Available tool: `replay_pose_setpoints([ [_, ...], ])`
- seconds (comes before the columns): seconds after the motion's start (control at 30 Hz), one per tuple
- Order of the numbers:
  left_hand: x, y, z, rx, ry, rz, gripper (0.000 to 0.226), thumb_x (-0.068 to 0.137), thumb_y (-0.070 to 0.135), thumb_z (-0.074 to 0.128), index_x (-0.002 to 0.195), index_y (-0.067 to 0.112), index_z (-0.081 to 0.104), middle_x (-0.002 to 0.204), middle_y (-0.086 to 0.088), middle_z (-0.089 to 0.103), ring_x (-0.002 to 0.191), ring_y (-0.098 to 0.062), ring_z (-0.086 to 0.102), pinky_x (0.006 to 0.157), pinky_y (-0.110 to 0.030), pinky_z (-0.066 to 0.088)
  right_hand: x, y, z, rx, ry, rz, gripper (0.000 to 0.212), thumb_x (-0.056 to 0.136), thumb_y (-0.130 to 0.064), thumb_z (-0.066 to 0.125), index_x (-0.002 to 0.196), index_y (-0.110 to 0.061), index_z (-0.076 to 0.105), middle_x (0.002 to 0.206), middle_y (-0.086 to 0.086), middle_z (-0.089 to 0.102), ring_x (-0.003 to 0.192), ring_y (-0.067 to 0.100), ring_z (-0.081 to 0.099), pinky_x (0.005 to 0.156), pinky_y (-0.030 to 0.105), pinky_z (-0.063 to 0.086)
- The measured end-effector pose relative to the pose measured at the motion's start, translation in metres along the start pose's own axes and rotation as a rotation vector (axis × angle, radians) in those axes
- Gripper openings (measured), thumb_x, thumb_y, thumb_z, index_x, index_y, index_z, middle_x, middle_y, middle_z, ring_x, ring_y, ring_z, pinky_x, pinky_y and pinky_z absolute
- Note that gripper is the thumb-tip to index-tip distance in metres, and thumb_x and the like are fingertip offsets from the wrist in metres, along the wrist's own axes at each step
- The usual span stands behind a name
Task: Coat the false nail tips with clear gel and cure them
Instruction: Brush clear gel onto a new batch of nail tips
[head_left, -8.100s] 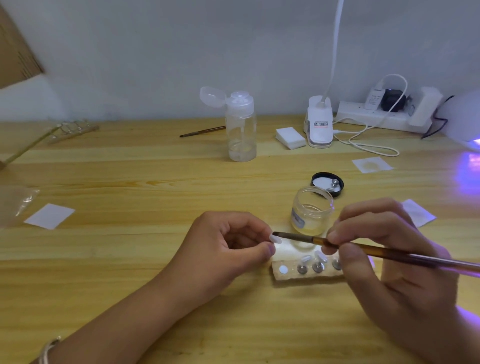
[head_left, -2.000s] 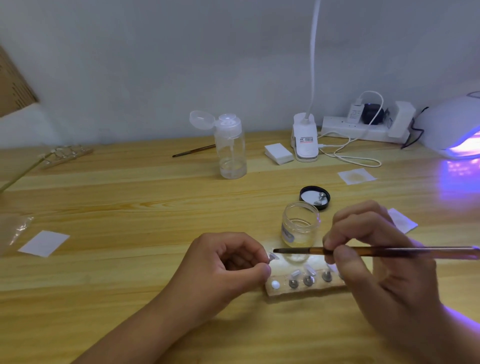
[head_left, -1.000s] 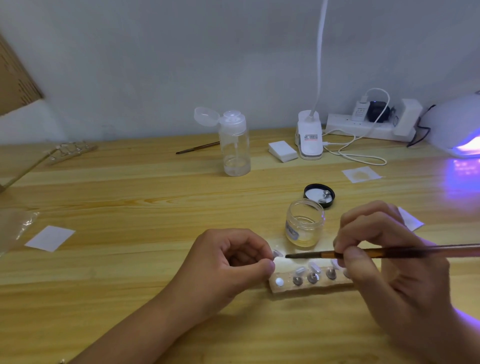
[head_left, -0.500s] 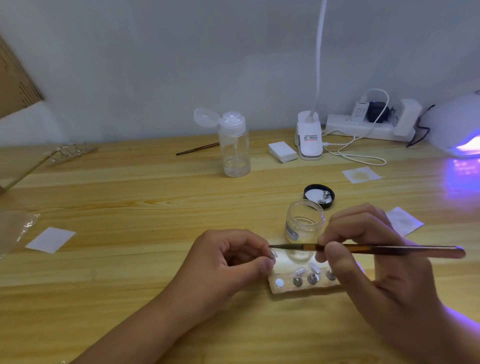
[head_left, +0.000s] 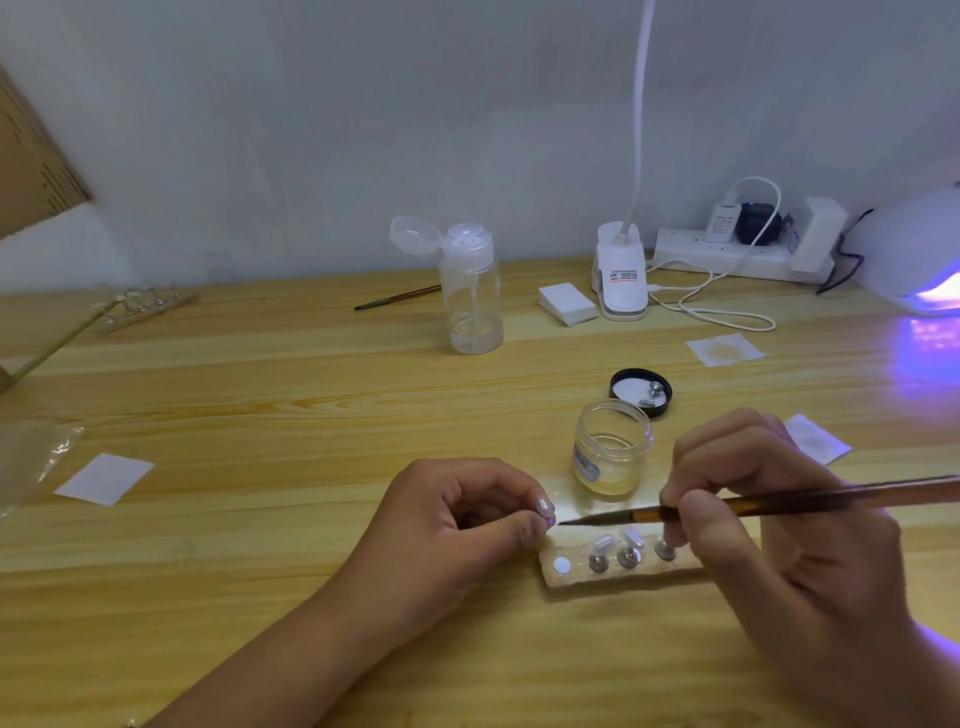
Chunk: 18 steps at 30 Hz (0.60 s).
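Note:
My left hand (head_left: 457, 525) pinches a small false nail tip (head_left: 546, 507) on its stand between thumb and forefinger. My right hand (head_left: 769, 525) grips a thin brown brush (head_left: 779, 503), whose dark bristle point almost touches that tip. Just below lies a pale wooden holder strip (head_left: 618, 571) carrying more nail tips on metal studs. An open glass jar of clear gel (head_left: 612, 447) stands right behind the brush. The white curing lamp (head_left: 919, 260) glows purple at the far right.
The jar's black lid (head_left: 640, 391) lies behind the jar. A clear pump bottle (head_left: 470, 291), a second brush (head_left: 397, 298), a stack of white pads (head_left: 566, 304), a clip lamp base (head_left: 622, 278) and a power strip (head_left: 737, 249) line the back. White paper squares (head_left: 104, 478) lie about.
The brush tip has drawn back a little to the right and dipped lower, off the nail tip. My left hand keeps its pinch in the same spot.

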<state>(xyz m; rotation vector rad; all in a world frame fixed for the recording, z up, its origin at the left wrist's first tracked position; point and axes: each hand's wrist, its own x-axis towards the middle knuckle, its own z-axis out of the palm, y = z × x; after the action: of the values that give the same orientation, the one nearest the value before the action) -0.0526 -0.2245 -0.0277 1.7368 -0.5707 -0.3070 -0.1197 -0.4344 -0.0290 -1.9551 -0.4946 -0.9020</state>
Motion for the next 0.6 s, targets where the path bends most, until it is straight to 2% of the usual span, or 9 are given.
replay_pose_setpoints([
  [0.2, 0.0, 0.001, 0.0, 0.014, 0.011, -0.009, 0.016, 0.081, 0.002, 0.077, 0.078, 0.018, 0.076, 0.08, -0.003, 0.076, 0.073, -0.011, 0.067, 0.068, -0.019, 0.05, 0.0, 0.001, 0.004, -0.007, -0.031, 0.035, 0.017, 0.088, -0.019, 0.051, 0.077, -0.011, 0.06, 0.074, -0.001, 0.06, 0.078, 0.025, 0.056, 0.067, 0.045, 0.043],
  [0.4, -0.001, 0.002, 0.0, 0.015, 0.003, -0.012, 0.013, 0.08, 0.005, 0.079, 0.078, 0.018, 0.077, 0.079, -0.002, 0.076, 0.071, -0.008, 0.066, 0.065, -0.017, 0.049, 0.002, 0.0, -0.001, 0.03, 0.02, 0.023, 0.017, 0.087, -0.017, 0.05, 0.075, -0.007, 0.059, 0.075, 0.0, 0.058, 0.072, 0.028, 0.057, 0.064, 0.044, 0.041],
  [0.53, -0.003, 0.005, 0.002, 0.067, -0.028, 0.016, 0.008, 0.072, 0.017, 0.082, 0.076, 0.022, 0.078, 0.082, 0.002, 0.076, 0.077, -0.016, 0.07, 0.067, -0.035, 0.051, 0.006, 0.003, -0.005, 0.033, 0.105, 0.083, 0.017, 0.09, -0.021, 0.05, 0.079, -0.012, 0.059, 0.075, -0.001, 0.059, 0.071, 0.029, 0.059, 0.067, 0.043, 0.042],
  [0.6, -0.003, 0.005, 0.003, 0.125, -0.052, 0.055, 0.011, 0.07, 0.013, 0.085, 0.074, 0.022, 0.079, 0.083, 0.002, 0.074, 0.077, -0.013, 0.068, 0.066, -0.025, 0.049, 0.007, 0.005, -0.006, 0.021, 0.121, 0.108, 0.017, 0.09, -0.023, 0.05, 0.08, -0.013, 0.059, 0.073, -0.003, 0.06, 0.071, 0.024, 0.06, 0.069, 0.039, 0.042],
])
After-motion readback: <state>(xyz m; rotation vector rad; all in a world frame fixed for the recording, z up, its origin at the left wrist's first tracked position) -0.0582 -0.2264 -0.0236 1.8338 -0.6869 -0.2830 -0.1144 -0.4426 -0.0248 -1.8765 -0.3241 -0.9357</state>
